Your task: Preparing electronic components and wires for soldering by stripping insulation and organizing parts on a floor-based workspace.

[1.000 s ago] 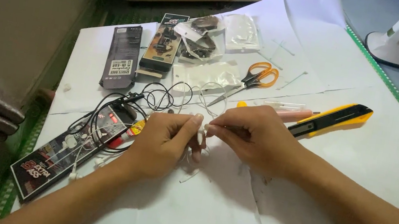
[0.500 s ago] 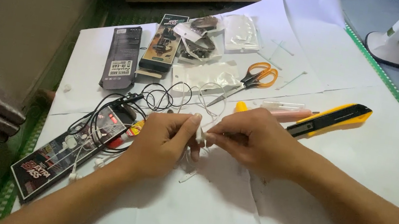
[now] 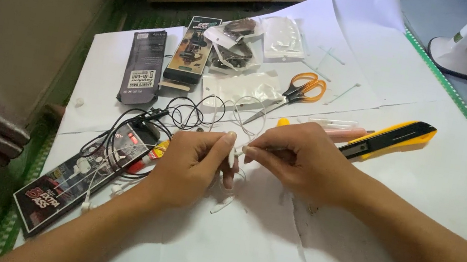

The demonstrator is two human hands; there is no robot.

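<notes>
White earbud — that is the small piece both hands meet on, just left of the yellow knife and lower, over the white paper sheets. My left hand has thumb and forefinger clamped on the bud's white stem; my right hand pinches in from the other side, fingertips closed on something thin at the bud's tip, too small for me to make out. A thin white cable trails below the hands.

My judgement: the work is midway. A package looks opened and the tools are laid out, yet the bud is in hand and nothing looks finished or set aside.

Packages, all placed from the knife: far left and lower, a long black box with red and white print, a tangle of black cable across its top. Left and higher, a dark upright box with a white label patch — beside it a box with a brown printed front. Clear plastic bags lie above the knife's left end, and orange scissors just up-left of it.
</notes>
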